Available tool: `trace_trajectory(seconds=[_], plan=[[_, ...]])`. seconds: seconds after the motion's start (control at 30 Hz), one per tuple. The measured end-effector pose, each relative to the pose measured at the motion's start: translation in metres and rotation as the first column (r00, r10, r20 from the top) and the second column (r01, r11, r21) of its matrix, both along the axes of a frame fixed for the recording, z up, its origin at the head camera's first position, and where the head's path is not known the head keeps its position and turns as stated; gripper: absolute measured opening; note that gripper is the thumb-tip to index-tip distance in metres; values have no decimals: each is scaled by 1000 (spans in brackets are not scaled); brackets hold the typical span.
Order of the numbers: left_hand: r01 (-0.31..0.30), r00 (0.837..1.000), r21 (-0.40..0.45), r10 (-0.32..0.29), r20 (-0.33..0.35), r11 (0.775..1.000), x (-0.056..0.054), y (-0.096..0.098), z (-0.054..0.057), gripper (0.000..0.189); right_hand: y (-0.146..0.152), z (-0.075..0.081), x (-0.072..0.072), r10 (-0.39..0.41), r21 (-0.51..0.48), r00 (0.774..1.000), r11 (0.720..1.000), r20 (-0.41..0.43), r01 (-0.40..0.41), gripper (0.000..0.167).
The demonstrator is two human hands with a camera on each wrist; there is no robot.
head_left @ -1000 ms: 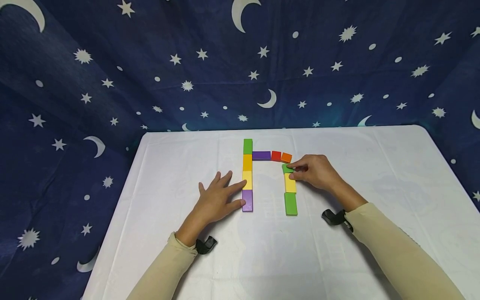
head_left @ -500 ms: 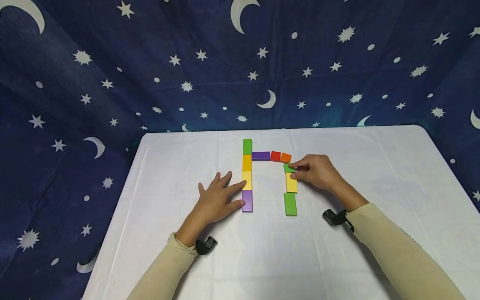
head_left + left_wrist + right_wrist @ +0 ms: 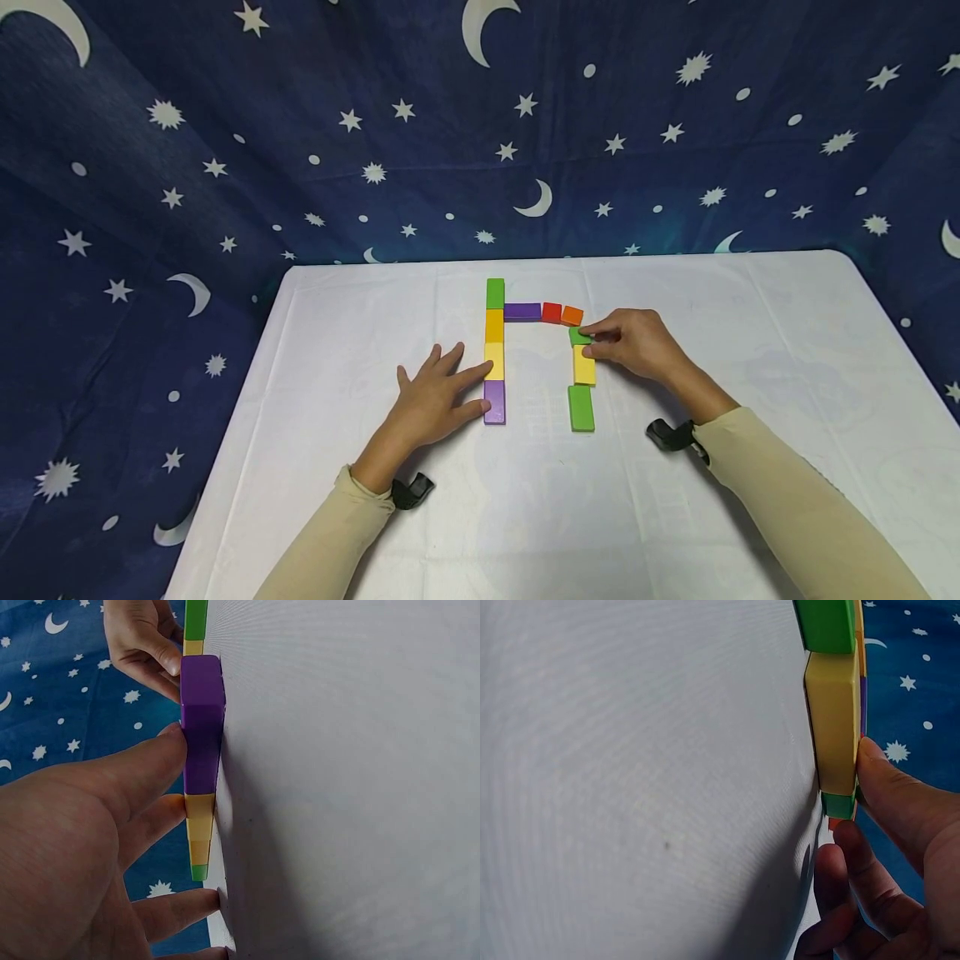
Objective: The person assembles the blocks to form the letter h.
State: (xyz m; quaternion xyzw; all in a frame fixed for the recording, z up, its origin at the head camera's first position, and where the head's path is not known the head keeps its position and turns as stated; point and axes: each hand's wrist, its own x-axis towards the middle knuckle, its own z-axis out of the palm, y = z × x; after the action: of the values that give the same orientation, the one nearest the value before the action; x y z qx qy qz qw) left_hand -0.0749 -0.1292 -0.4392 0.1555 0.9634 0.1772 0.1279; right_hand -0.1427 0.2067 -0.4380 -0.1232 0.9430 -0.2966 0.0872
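Note:
My left hand (image 3: 431, 400) lies with spread fingers beside a column of blocks. Its thumb touches the purple block (image 3: 495, 402) at the near end, and its index finger touches the yellow block (image 3: 496, 358) above. On the right column, my right hand (image 3: 633, 342) has its index fingertip on a small green block (image 3: 577, 337) and its thumb on a yellow block (image 3: 583, 371). A larger green block (image 3: 581, 408) lies nearest. In the right wrist view, the thumb rests on the yellow block (image 3: 834, 724); the index fingertip is close to the small green block (image 3: 838, 805).
Across the top run a purple block (image 3: 522, 312), a red block (image 3: 552, 312) and a tilted orange block (image 3: 572, 316). An amber block (image 3: 495, 326) and a green block (image 3: 496, 293) top the left column. The white table (image 3: 712, 533) meets a starry blue cloth (image 3: 420, 83).
My right hand has shifted the small green block and the yellow block slightly right. The yellow block now sits a little right of the larger green one. My left hand has stayed put.

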Motion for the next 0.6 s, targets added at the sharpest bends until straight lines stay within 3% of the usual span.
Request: trace_trajectory(seconds=[0.6], plan=[[5, 1000, 0, -5, 6, 1000, 0, 0, 1, 61, 0, 1, -1, 2, -9, 1000, 1000, 2, -2, 36]])
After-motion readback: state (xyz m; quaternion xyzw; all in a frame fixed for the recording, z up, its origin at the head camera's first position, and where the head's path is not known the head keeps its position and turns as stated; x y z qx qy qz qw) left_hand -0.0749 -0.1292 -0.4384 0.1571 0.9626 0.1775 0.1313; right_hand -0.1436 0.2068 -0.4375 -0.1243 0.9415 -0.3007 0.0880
